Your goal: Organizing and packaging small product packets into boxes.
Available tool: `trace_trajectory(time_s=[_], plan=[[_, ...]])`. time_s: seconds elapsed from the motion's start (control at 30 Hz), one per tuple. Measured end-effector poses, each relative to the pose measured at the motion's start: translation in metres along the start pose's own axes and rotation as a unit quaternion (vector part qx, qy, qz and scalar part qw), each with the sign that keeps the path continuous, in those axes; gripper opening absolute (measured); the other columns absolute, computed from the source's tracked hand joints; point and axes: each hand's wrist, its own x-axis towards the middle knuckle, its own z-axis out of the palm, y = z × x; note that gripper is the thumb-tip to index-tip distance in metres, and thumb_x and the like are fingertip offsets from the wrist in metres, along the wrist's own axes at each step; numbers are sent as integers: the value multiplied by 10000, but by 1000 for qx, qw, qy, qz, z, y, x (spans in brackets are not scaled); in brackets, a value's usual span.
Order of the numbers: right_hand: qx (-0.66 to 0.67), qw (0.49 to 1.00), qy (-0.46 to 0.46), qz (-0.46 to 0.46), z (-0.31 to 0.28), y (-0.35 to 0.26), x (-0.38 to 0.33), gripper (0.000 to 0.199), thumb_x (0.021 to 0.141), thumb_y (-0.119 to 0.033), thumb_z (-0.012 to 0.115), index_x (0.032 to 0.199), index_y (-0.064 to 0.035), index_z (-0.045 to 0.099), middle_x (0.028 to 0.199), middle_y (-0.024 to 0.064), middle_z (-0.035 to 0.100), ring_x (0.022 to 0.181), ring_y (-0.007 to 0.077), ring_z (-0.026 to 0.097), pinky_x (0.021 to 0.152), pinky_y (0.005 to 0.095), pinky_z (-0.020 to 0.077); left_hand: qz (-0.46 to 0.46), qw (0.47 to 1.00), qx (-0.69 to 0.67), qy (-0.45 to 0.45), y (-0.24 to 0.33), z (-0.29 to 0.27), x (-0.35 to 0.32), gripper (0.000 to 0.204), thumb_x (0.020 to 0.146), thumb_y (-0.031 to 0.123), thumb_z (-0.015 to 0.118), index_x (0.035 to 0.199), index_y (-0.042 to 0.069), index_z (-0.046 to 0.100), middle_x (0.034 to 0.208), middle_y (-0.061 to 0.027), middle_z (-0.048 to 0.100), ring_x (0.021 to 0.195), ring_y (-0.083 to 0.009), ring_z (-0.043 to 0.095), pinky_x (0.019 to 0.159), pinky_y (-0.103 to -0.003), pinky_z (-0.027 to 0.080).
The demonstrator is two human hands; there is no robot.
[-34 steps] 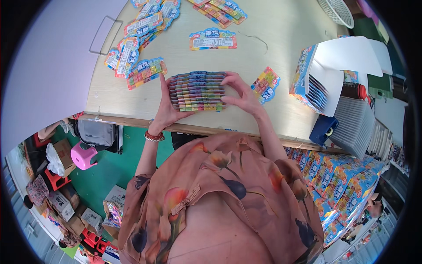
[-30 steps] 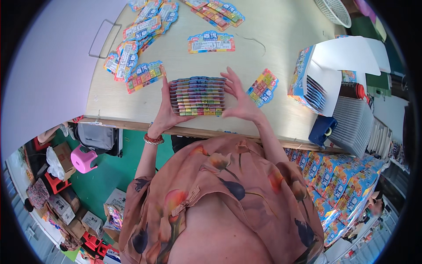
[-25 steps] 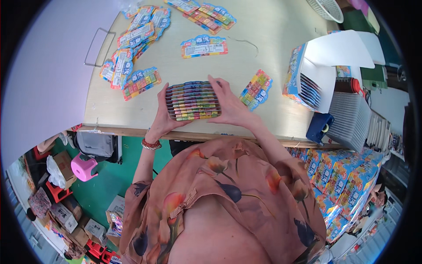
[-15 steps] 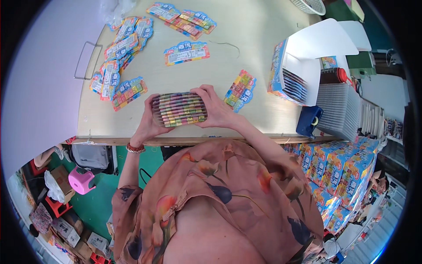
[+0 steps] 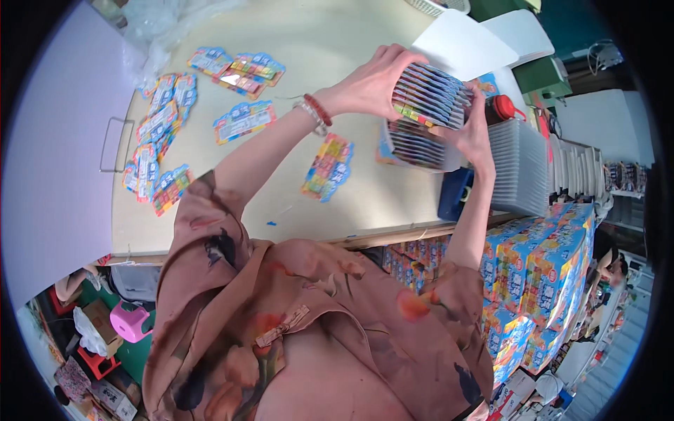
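Note:
Both my hands grip a stack of blister cards (image 5: 432,95), with dark blue edges upward and colourful pieces low on the near side. My left hand (image 5: 382,81) reaches across the table and wraps the stack's left end. On the right end is my right hand (image 5: 472,133), fingers up its side. Directly beneath the stack, an open carton (image 5: 390,144) holds a row of similar cards (image 5: 415,146). The hands and stack hide part of this carton. Its white lid flap (image 5: 460,45) stands raised behind the stack.
Loose blister cards lie on the table: an overlapping pile (image 5: 160,123) at left, a small group (image 5: 242,70) and two single ones. Right of the carton are a blue tape dispenser (image 5: 455,193), a stack of clear trays (image 5: 519,165) and a red-lidded jar (image 5: 502,107). Printed cartons (image 5: 540,274) are piled below.
Both hands have carried the stack from the table's front middle to the right, over the open carton. The stack has been tilted, and the view has swung to the right.

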Motion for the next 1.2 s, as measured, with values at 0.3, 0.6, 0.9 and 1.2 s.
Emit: trace_trajectory(time_s=[0.3,0.6,0.9,1.2], plan=[[-270,962,34,-3,-2,80,11,979,511,-214,900,1311,-67,356,1239,169,447,1199,349,420,998,493,360,-25,992,52,-112,-56,73,36,916,486,159,790,1286,96,349,1230,-166,399,1238,-364,363,994,-441,448],[-455,873,-50,167,14,59,17,1083,594,-440,826,1446,-126,236,1439,84,354,1384,347,233,1066,710,92,-51,948,240,-204,-64,92,32,1186,534,293,864,1454,36,160,1214,-185,451,1207,-336,429,1028,-383,367],[-585,779,-117,192,21,66,32,983,598,-560,776,1372,-118,361,1428,72,417,1366,406,266,1073,698,-1,-3,916,390,-97,-52,116,29,716,853,562,511,1229,-47,533,1251,-127,515,1262,-289,391,1111,-459,201],[-540,827,-66,142,29,69,21,1053,655,-554,734,1493,-206,200,1500,75,299,1418,391,123,1033,741,5,-125,871,443,-171,-57,129,37,760,864,629,429,1323,24,468,1226,-26,530,1184,-206,422,1130,-535,154]])
